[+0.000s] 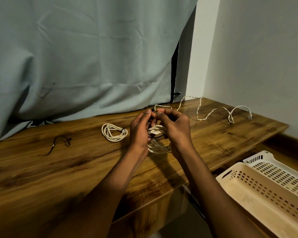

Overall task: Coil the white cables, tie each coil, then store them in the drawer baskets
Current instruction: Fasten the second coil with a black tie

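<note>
Two slotted baskets (pixel 268 191) sit nearest, low at the right beside the wooden surface (pixel 58 177). Above it, the left hand (pixel 139 133) and right hand (pixel 175 129) hold a white coil (pixel 157 134), fingers pinching a dark tie at its top. A tied coil (pixel 113 132) lies left; a loose cable (pixel 213 111) trails farther back.

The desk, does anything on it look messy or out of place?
One white cable sprawls uncoiled along the desk's far right. A loose black tie lies at left, apart from the tied coil.
</note>
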